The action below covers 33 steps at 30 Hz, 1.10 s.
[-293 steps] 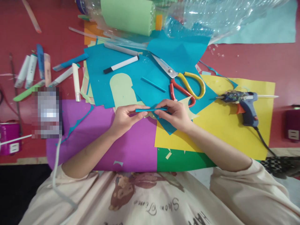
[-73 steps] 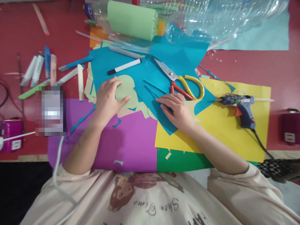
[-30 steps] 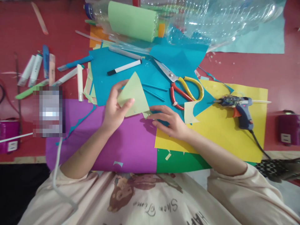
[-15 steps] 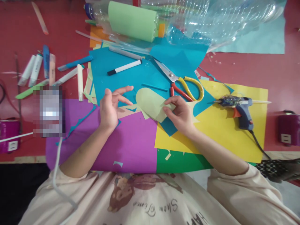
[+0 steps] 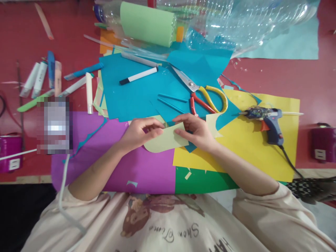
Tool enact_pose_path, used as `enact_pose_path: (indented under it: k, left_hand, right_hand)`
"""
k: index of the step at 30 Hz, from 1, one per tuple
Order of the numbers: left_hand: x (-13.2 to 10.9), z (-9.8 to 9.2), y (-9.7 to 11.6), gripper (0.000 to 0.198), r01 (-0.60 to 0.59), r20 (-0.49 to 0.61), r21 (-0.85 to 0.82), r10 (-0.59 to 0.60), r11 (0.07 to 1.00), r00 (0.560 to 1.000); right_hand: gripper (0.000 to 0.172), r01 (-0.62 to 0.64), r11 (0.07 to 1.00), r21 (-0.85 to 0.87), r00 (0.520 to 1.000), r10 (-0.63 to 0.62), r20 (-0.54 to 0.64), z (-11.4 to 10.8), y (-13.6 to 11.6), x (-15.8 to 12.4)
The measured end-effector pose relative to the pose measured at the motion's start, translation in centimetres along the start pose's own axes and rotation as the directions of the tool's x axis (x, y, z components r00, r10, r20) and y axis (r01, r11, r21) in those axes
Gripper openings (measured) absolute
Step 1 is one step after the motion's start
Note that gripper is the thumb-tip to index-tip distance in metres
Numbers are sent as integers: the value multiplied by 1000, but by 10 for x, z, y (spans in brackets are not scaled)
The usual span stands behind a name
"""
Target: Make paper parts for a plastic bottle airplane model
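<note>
Broadly, a red tabletop (image 5: 265, 75) lay under everything, with a purple paper sheet (image 5: 154, 171) at the near side and a bright yellow paper sheet (image 5: 252, 147) to its right. Beyond them spread blue craft paper (image 5: 136, 96), and behind that a clear plastic bottle wrapped in pale green paper (image 5: 147, 24) lay on its side. A dark blue glue gun with an orange trigger (image 5: 274, 129) rested on the yellow sheet. Steel scissors with one red and one yellow handle (image 5: 193, 85) lay open on the blue paper. Between the two hands, above the purple sheet, was a pale yellow-green paper cutout with a rounded end (image 5: 168, 138). The left hand (image 5: 138, 133) pinched its upper edge narrowly; the right hand (image 5: 195, 131) gripped its right end, thumb on the front face. Past the fingers lay a white marker with a black cap (image 5: 139, 75) and, smaller, two thin blue paper sticks (image 5: 172, 98).
</note>
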State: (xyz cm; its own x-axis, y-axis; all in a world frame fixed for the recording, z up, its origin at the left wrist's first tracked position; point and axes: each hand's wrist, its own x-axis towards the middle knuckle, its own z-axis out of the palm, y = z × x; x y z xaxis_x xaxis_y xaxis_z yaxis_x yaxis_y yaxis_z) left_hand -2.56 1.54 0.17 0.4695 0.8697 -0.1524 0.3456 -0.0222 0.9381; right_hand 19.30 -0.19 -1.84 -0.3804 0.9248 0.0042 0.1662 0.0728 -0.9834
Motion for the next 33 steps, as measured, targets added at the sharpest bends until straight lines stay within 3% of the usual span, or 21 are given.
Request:
enact_pose_path:
  k: [3, 8, 10, 12, 15, 18, 22, 25, 27, 28, 30, 33]
  left_hand:
    - [-3, 5, 4, 32, -6, 24, 61, 5, 998, 1000]
    - [-3, 8, 5, 26, 35, -193, -30, -40, 999, 980]
    - [-2, 8, 4, 28, 66, -129, -92, -78, 994, 989]
    - [-1, 8, 3, 35, 135, 50, -165, -129, 977, 990]
    - [-2, 13, 4, 43, 251, 274, -229, -185, 941, 944]
    - [-3, 21, 5, 51, 338, 297, -302, -249, 891, 922]
    - [-2, 27, 1, 60, 396, 244, -384, -322, 834, 915]
    - [0, 29, 0, 60, 358, 165, -383, -319, 852, 933]
    - [1, 30, 3, 60, 324, 132, -360, -296, 875, 946]
    - [1, 30, 5, 59, 304, 122, -344, -279, 888, 952]
    - [2, 33, 9, 56, 263, 109, -305, -241, 915, 964]
    - [4, 37, 13, 52, 217, 101, -248, -197, 944, 975]
  right_hand:
    - [37, -9, 999, 48, 998, 12, -69, 1, -1, 2]
    - [42, -113, 984, 134, 985, 129, -118, 0, -4, 3]
    - [44, -135, 987, 90, 981, 146, -131, -2, -5, 3]
    - [43, -112, 994, 4, 987, 112, -116, -4, -6, 2]
    - [43, 10, 987, -162, 1000, -14, -24, -3, -6, 1]
    - [38, 135, 942, -306, 990, -141, 3, -3, -11, 0]
    - [37, 140, 869, -475, 934, -276, -229, -19, -26, -14]
    - [52, -3, 816, -578, 808, -338, -482, -52, -33, -39]
    - [70, -174, 776, -606, 761, -284, -583, -80, -31, -59]
    - [70, -302, 756, -580, 693, -244, -678, -94, -28, -69]
    - [39, -569, 583, -579, 659, -98, -746, -118, -20, -88]
    - [21, -739, 414, -532, 589, 12, -808, -139, -10, -104]
